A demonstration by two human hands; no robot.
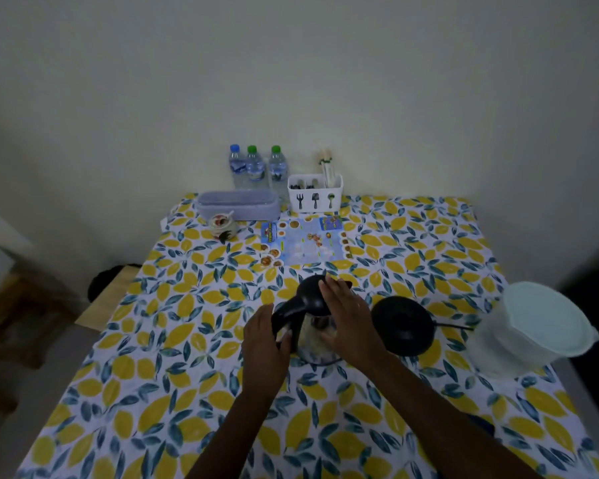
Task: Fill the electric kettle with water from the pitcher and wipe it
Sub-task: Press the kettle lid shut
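Note:
The electric kettle (310,297) stands on the lemon-print tablecloth (173,375) at the table's middle; it has a black lid and handle and a clear glass body. My left hand (263,344) is wrapped around the handle on the kettle's left side. My right hand (350,319) lies over the lid with fingers stretched forward and the thumb against the glass body. The kettle's round black base (403,324) with its cord sits just right of it. A pale translucent lidded pitcher (536,326) stands at the table's right edge. No cloth shows in either hand.
Three water bottles (255,167), a white cutlery caddy (313,195), a lavender box (237,203) and a small jar (222,226) line the far edge by the wall. A printed leaflet (305,245) lies beyond the kettle. A wooden stool (111,295) stands left of the table.

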